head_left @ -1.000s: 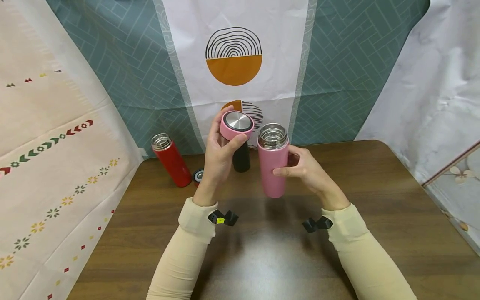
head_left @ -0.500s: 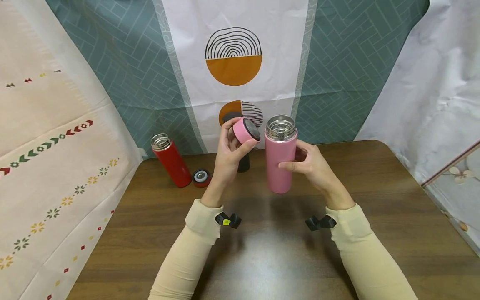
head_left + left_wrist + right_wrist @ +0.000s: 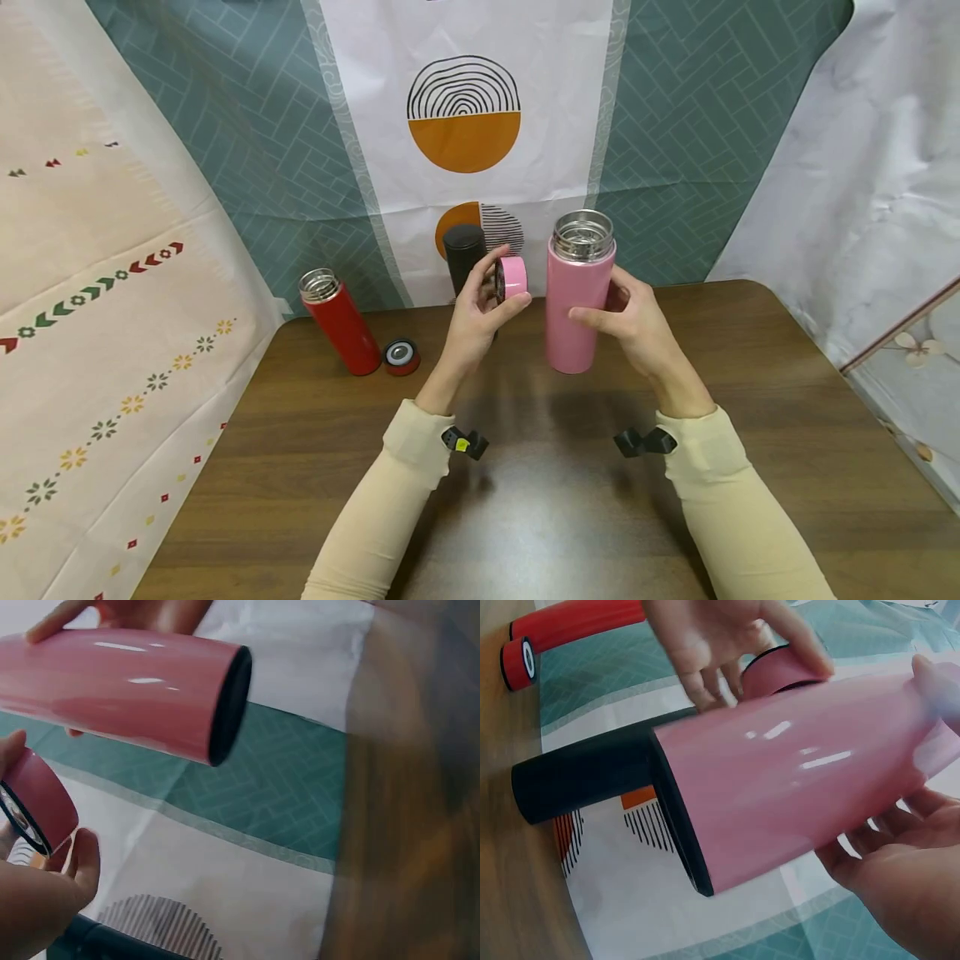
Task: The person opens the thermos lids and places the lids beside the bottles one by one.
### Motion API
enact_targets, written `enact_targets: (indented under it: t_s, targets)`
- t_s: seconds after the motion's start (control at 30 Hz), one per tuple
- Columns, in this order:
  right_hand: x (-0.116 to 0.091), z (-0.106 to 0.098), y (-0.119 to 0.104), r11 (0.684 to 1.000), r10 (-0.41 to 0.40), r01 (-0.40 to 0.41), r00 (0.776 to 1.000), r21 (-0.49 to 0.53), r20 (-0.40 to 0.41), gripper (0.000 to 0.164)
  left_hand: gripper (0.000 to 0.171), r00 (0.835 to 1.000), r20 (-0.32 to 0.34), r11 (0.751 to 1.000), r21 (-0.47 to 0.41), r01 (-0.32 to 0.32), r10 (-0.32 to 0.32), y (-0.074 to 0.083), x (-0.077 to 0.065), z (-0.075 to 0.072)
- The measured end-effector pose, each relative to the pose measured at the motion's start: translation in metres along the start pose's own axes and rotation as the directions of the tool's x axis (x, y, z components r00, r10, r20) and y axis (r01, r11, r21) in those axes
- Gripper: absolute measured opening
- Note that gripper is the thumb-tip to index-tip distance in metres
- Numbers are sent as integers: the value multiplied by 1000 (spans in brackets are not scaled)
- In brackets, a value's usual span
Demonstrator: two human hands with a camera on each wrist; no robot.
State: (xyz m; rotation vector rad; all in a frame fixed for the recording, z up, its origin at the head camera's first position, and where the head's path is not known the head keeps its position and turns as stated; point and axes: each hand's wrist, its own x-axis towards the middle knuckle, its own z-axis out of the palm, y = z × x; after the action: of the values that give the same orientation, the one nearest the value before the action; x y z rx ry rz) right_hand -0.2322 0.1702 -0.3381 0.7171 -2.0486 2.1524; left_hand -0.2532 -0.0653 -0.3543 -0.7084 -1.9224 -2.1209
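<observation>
My right hand [image 3: 633, 321] grips a pink thermos bottle [image 3: 573, 317] from its right side, thumb across the front. The bottle is held upright above the table, and its steel mouth is uncovered. Its dark base [image 3: 229, 705] shows in the left wrist view. Just left of it, my left hand [image 3: 474, 321] pinches the pink thermos lid [image 3: 512, 277] between thumb and fingers. Turned on its side, the lid has a dark-rimmed face toward the left, and a gap separates it from the bottle.
A red thermos [image 3: 341, 325] without a lid stands at the table's back left, its red lid [image 3: 401, 357] lying beside it with the inside up. Behind my left hand stands a black thermos [image 3: 465, 250], partly hidden. A patterned cloth [image 3: 300, 167] hangs behind the wooden table [image 3: 300, 467].
The pink lid has turned from metal top up onto its side. The pink bottle has risen and shifted right in my right hand. My left hand has also moved right.
</observation>
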Motion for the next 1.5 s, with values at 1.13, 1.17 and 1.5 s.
enact_targets:
  t_s: [1.13,1.17,1.5]
  targets:
    - [9,-56,18,994,99,-108,925,-4,-367,62,78,956,11,877,401,263,-292,-81,25,51]
    - [10,-58,20,994,100,-105,924,8,-370,61,78,956,10,865,428,260,-292,-82,25,53]
    - [12,-84,31,989,141,-147,895,20,-424,58,78,947,23,764,597,243,-320,-103,27,72]
